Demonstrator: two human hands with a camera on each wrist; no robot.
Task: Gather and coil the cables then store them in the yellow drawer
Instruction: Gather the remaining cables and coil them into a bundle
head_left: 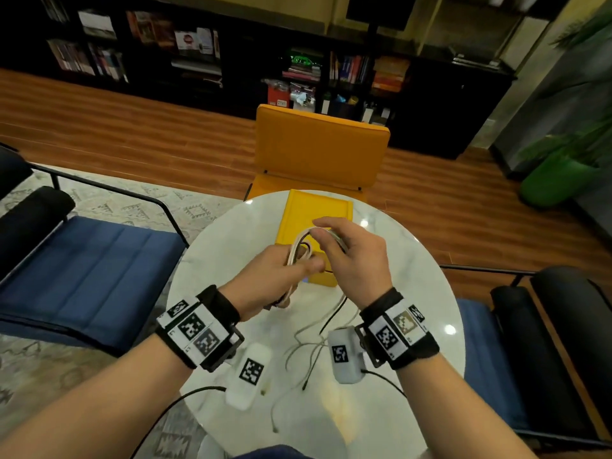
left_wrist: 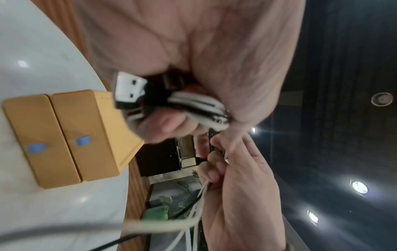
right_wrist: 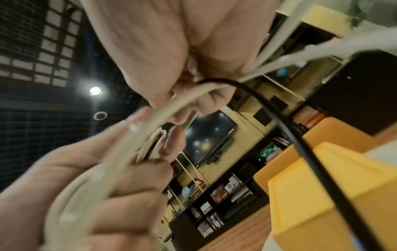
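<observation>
Above the front of the yellow drawer box (head_left: pixel 314 210), my left hand (head_left: pixel 291 270) grips a coil of white and black cables (head_left: pixel 299 246). My right hand (head_left: pixel 331 240) pinches the strands at the top of the loop. In the left wrist view a silver USB plug (left_wrist: pixel 128 90) sticks out of the coil (left_wrist: pixel 199 105), and the box shows two shut drawer fronts (left_wrist: pixel 64 135) with blue tabs. In the right wrist view white strands (right_wrist: pixel 171 105) and a black cable (right_wrist: pixel 279 122) run under my fingers. Loose cable ends (head_left: pixel 308 346) trail onto the table between my wrists.
The round white marble table (head_left: pixel 225 246) carries the box. A yellow chair (head_left: pixel 318 150) stands behind it, a blue chair (head_left: pixel 89 270) to the left and another (head_left: pixel 490 359) to the right. A green pot (head_left: pixel 556 183) sits on the wooden floor at far right.
</observation>
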